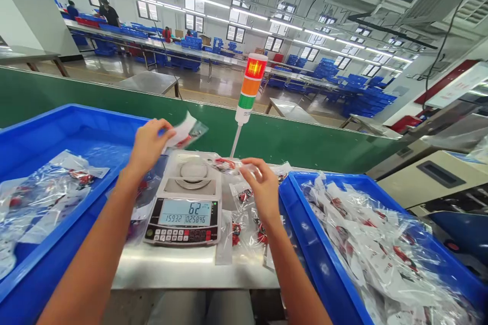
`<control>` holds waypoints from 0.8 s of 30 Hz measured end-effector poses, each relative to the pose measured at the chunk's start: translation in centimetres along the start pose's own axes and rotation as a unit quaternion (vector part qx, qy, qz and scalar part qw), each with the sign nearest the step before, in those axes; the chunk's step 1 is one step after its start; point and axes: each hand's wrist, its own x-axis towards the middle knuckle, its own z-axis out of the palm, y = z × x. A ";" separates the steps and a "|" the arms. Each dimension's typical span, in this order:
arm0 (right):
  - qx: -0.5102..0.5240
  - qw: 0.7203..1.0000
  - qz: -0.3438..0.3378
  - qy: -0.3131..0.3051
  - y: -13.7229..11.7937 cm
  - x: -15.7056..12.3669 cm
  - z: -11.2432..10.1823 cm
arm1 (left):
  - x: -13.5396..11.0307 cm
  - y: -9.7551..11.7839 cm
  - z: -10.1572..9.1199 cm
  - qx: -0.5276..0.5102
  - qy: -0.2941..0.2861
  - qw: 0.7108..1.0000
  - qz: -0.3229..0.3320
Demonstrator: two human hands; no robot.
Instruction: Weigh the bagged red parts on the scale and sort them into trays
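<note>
- Your right blue crate is heaped with clear plastic bags, red parts inside!
- Your left blue crate holds a thinner layer of bags.
- Digital scale on the steel table reads 62.
- Left hand pinches a bag above the scale; right hand pinches another bag just beside it!

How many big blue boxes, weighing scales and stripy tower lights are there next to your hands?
Blue plastic crates: 2
White digital weighing scale: 1
Red, orange and green tower light on a white pole: 1
Total: 4
</note>
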 end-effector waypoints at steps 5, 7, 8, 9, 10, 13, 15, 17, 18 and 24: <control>-0.044 0.997 -0.013 -0.058 1.7 2.1 3.3 | -4.0 0.1 -8.5 -0.007 0.194 0.976 -0.101; -0.043 0.998 0.006 -0.048 1.8 1.2 2.7 | -6.1 1.3 -10.1 -0.020 0.212 0.970 -0.120; -0.024 0.998 0.022 -0.060 1.7 0.3 2.2 | -7.2 2.2 -10.2 -0.040 0.213 0.967 -0.133; 0.010 0.995 0.043 -0.086 1.4 -0.8 1.5 | -8.4 3.3 -9.9 -0.066 0.200 0.966 -0.148; 0.053 0.989 0.067 -0.121 1.2 -2.2 0.9 | -9.7 4.5 -9.0 -0.112 0.178 0.963 -0.167; 0.165 0.947 0.167 -0.218 1.0 -7.2 -1.2 | -14.2 8.2 -4.2 -0.260 0.012 0.945 -0.200; 0.166 0.928 0.249 -0.221 1.6 -10.4 -2.7 | -18.1 10.1 -0.1 -0.316 -0.121 0.919 -0.200; 0.114 0.930 0.312 -0.156 2.8 -12.7 -4.5 | -22.1 11.0 3.7 -0.325 -0.135 0.913 -0.208; 0.082 0.935 0.327 -0.115 3.5 -13.3 -5.5 | -23.9 11.1 5.1 -0.333 -0.164 0.904 -0.211; -0.117 0.951 0.283 -0.036 7.0 -11.9 -9.9 | -29.3 10.0 7.3 -0.317 -0.233 0.898 -0.197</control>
